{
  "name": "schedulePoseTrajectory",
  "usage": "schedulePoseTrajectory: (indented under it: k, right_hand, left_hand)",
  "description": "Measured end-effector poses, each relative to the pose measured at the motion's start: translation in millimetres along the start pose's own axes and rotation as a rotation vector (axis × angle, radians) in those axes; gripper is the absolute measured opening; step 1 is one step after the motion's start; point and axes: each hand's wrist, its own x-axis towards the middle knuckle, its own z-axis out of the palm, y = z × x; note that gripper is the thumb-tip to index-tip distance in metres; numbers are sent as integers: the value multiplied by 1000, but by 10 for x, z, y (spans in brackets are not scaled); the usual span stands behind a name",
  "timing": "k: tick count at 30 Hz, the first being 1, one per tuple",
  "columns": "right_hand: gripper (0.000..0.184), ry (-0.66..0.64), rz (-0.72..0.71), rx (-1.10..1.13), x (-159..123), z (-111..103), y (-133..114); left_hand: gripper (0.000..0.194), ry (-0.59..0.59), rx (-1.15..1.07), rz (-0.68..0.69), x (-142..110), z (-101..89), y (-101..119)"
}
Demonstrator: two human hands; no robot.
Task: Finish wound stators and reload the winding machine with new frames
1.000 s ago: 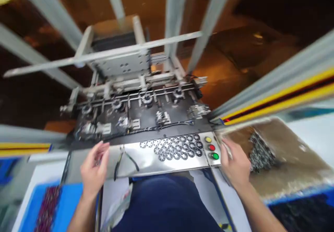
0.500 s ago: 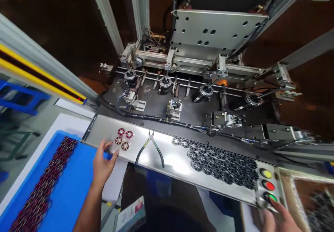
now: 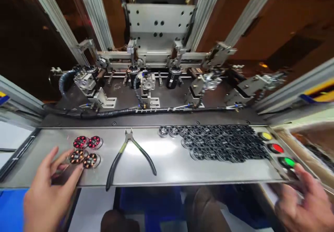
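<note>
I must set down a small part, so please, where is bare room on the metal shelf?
The shelf is bare between the pliers and black discs, and left of the red discs, beyond the left hand. It is crowded from the black discs to the buttons.

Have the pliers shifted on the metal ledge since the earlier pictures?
No, not visibly: judged against the metal ledge, the pliers lie as before, jaws near its back edge, handles spread toward its front.

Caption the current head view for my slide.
Left hand beside four wound stators, open pliers mid-ledge, right hand at the green button.
</note>
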Motion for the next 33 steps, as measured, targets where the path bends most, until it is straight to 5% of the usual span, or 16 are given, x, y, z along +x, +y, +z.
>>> schedulePoseTrajectory:
  k: [6,11,16,21,25,30,33]
  right_hand:
    - [65,222,-337,110,118,114,-82]
    - [68,338,-434,179,134,79,-69]
    - [62,412,-453,259,207,16,-116]
    - [53,222,-367,293,159,45,-81]
    - [45,52,-446,321,-204,84,-17]
    - [37,-111,-575,438,-889,-13,0]
    - [39,-218,-596,553,-1094,-100,-249]
  left_hand:
    - [74,-43,47,51,206,33,344]
    - [54,91,-131,100,131,-13,461]
    - [47,216,-473,-27,114,-241,721]
    - [53,259,-545,-24,50,-595,900]
    - [56,302,-726,-74,-76,-747,974]
    - [57,275,-860,17,-691,-907,1025]
    - [65,191,-842,96,-1245,-954,1057]
